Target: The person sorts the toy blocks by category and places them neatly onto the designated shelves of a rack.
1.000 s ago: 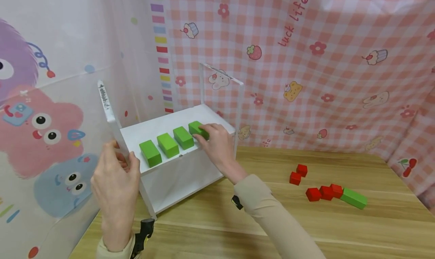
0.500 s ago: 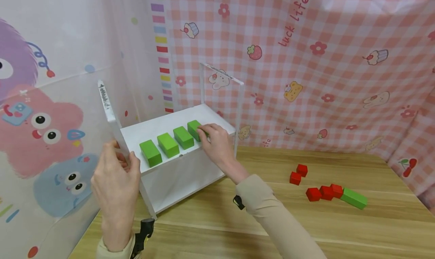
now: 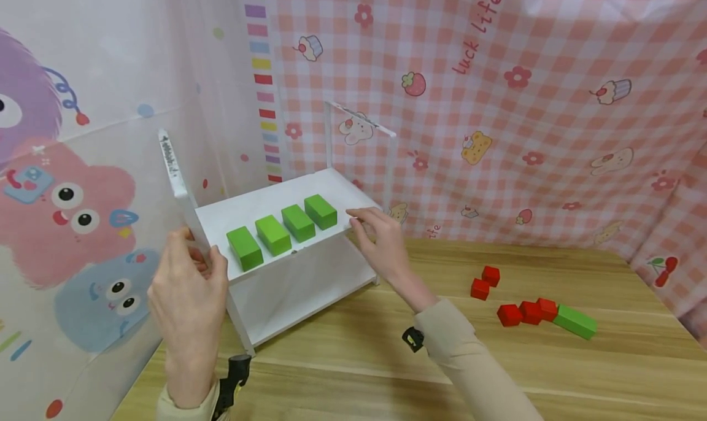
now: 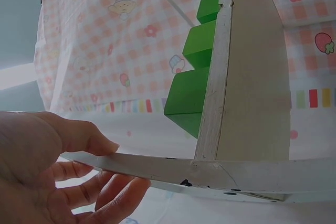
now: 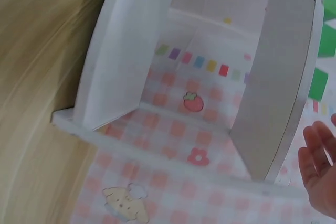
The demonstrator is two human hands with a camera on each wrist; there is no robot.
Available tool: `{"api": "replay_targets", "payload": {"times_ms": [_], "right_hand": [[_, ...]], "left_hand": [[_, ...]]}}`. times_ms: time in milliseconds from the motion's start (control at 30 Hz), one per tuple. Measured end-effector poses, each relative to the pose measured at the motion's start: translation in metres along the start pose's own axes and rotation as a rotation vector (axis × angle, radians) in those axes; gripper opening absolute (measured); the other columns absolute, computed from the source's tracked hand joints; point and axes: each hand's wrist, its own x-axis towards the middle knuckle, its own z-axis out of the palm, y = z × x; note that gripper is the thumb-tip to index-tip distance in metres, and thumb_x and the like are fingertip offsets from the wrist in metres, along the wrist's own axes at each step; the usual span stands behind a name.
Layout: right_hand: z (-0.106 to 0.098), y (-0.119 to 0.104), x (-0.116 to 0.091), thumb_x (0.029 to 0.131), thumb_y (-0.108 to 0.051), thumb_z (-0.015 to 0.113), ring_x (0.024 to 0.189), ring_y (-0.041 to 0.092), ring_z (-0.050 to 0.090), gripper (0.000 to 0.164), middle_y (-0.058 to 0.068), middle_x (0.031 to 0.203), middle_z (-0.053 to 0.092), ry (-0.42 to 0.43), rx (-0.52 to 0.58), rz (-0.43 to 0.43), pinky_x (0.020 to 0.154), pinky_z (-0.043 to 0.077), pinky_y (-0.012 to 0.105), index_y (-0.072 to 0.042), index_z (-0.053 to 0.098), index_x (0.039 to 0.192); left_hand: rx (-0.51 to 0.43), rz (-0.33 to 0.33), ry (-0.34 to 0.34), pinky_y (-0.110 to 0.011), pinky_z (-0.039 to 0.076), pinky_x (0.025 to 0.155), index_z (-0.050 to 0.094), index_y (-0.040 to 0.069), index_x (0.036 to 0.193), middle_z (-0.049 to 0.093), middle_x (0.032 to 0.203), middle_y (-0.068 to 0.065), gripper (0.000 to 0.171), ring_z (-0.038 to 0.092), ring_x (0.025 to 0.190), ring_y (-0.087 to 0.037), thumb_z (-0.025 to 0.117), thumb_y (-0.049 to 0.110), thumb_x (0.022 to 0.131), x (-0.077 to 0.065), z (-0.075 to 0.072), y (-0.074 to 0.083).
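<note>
A white two-tier shelf (image 3: 265,200) stands on the table, with several green blocks (image 3: 273,235) in a spaced row along the front of its top board. My left hand (image 3: 190,310) holds the shelf's left upright; in the left wrist view, thumb and fingers pinch the white bar (image 4: 152,167) from both sides. Just right of the rightmost green block (image 3: 320,211), my right hand (image 3: 381,240) hovers by the top board's right front corner, apart from the block. Its fingers are loosely bent with nothing between them, and the right wrist view shows it only partly.
Several small red cubes (image 3: 531,313) and one longer green block (image 3: 576,321) lie on the wooden table (image 3: 469,372) to the right. A checked pink cloth (image 3: 458,181) hangs behind the shelf, and a cartoon-printed white sheet (image 3: 83,120) hangs at the left.
My right hand nudged the rightmost green block into line, let go of it and moved away to the right. The left hand stays on the upright.
</note>
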Motion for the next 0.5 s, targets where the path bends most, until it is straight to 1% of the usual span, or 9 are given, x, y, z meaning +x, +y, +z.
{"api": "replay_targets", "payload": {"times_ms": [167, 233, 333, 500], "right_hand": [[-0.015, 0.016, -0.015, 0.09, -0.005, 0.061, 0.08, 0.022, 0.068, 0.014, 0.014, 0.093, 0.073, 0.031, 0.028, -0.023, 0.071, 0.056, 0.035, 0.0, 0.071, 0.099], [-0.022, 0.023, -0.02, 0.089, -0.004, 0.062, 0.083, 0.023, 0.069, 0.014, 0.014, 0.094, 0.073, 0.035, 0.045, -0.022, 0.075, 0.057, 0.036, 0.0, 0.071, 0.099], [-0.03, 0.035, -0.03, 0.088, -0.002, 0.062, 0.085, 0.025, 0.069, 0.014, 0.014, 0.095, 0.073, 0.036, 0.065, -0.022, 0.077, 0.057, 0.036, 0.001, 0.071, 0.099], [-0.046, 0.059, -0.05, 0.088, 0.0, 0.063, 0.083, 0.025, 0.069, 0.014, 0.014, 0.094, 0.073, 0.015, 0.06, -0.006, 0.074, 0.057, 0.038, 0.001, 0.071, 0.099]], "left_hand": [[-0.001, 0.004, 0.005, -0.047, 0.047, 0.053, 0.054, -0.008, 0.108, 0.061, 0.076, -0.021, 0.024, 0.061, 0.063, -0.037, 0.059, 0.004, 0.087, 0.0, 0.001, 0.0], [-0.002, 0.006, 0.007, -0.046, 0.047, 0.053, 0.054, -0.008, 0.107, 0.061, 0.076, -0.021, 0.024, 0.061, 0.063, -0.036, 0.059, 0.003, 0.087, 0.0, 0.001, -0.001], [-0.002, 0.011, 0.012, -0.046, 0.046, 0.052, 0.054, -0.007, 0.107, 0.06, 0.075, -0.02, 0.024, 0.061, 0.063, -0.036, 0.059, 0.003, 0.086, 0.0, 0.001, -0.001], [0.0, 0.014, 0.008, -0.044, 0.045, 0.052, 0.053, -0.007, 0.108, 0.059, 0.074, -0.02, 0.024, 0.06, 0.063, -0.036, 0.059, 0.003, 0.086, 0.0, 0.001, -0.001]]}}
